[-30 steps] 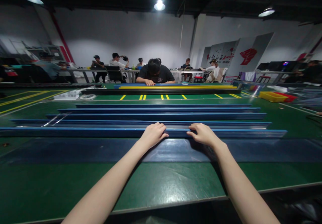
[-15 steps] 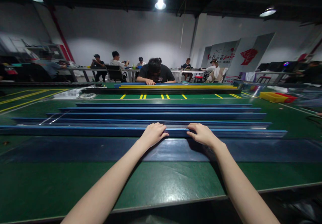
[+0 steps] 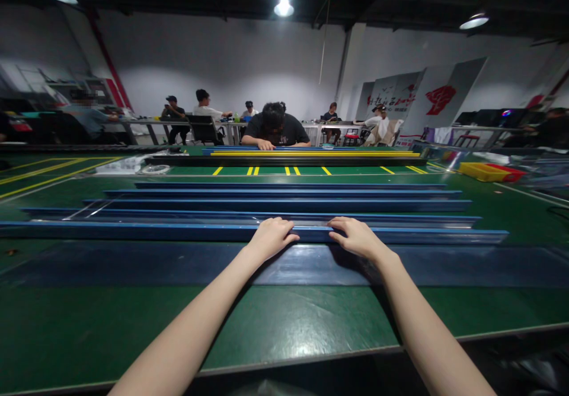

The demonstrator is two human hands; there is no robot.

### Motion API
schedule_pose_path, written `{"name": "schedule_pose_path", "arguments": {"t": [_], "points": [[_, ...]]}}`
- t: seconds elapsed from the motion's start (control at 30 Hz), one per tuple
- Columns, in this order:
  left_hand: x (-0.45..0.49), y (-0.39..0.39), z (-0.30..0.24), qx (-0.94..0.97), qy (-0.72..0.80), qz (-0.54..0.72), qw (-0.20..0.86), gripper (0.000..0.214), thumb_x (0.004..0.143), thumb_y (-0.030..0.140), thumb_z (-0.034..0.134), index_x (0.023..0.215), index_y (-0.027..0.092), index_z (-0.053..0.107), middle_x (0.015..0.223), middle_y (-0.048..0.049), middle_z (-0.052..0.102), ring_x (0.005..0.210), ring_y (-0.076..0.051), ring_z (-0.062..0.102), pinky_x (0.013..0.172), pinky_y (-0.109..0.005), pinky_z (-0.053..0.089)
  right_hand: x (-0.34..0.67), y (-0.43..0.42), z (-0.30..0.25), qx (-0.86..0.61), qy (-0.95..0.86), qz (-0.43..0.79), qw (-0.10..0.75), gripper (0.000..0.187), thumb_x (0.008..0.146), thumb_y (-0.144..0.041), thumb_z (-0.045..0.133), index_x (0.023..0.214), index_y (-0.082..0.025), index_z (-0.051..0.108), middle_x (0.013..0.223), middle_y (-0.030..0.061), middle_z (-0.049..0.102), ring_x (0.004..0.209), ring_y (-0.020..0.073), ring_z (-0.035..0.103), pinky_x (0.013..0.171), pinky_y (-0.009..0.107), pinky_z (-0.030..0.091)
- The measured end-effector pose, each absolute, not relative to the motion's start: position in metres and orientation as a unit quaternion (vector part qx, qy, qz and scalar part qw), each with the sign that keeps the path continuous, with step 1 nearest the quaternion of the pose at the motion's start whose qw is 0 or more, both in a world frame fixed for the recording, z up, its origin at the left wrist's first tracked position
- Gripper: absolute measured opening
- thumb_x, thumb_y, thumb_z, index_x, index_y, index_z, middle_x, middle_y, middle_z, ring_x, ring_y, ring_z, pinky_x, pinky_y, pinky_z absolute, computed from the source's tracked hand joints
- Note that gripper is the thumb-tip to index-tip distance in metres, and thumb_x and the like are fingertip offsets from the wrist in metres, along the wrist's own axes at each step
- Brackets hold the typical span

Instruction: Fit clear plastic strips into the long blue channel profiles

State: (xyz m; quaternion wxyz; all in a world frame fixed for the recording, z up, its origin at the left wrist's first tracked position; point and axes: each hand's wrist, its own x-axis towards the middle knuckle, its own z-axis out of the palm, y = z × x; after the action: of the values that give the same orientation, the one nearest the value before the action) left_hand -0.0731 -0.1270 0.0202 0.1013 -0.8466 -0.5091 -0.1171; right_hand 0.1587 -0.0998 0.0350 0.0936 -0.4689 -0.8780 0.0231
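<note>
A long blue profile strip (image 3: 146,231) runs across the green table (image 3: 284,319) in front of me. My left hand (image 3: 273,235) is closed over its upper edge, thumb on the near side and fingers over the far side. To the right, my right hand (image 3: 353,235) grips the same strip, its thumb below the edge and its fingertips hidden behind it. Between the hands a short stretch of the strip shows. Nearer to me lies a wide, flat, bluish see-through sheet (image 3: 133,264), beneath my wrists.
Several more blue strips (image 3: 275,205) lie parallel beyond. Farther back are a black bar (image 3: 284,161) and yellow strips (image 3: 311,154). A person (image 3: 275,126) leans over the far edge. A yellow bin (image 3: 480,171) and a red bin (image 3: 511,173) stand at right.
My hands keep hold of the strip in nearly the same place; the right fingers have shifted very slightly left. A seated person in white in the background has lowered their arms.
</note>
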Motion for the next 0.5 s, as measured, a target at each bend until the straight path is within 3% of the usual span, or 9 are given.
{"name": "schedule_pose_path", "arguments": {"t": [0.5], "points": [[-0.0727, -0.1251, 0.0182, -0.842, -0.515, -0.106, 0.121, 0.027, 0.085, 0.043, 0.046, 0.089, 0.019, 0.058, 0.087, -0.0049, 0.065, 0.083, -0.02, 0.06, 0.069, -0.028, 0.044, 0.1543, -0.1006, 0.0301, -0.479, -0.874, -0.017, 0.081, 0.041, 0.083, -0.041, 0.039, 0.11, -0.017, 0.06, 0.115, 0.0088, 0.06, 0.106, 0.0238, 0.054, 0.086, 0.031, 0.04]]}}
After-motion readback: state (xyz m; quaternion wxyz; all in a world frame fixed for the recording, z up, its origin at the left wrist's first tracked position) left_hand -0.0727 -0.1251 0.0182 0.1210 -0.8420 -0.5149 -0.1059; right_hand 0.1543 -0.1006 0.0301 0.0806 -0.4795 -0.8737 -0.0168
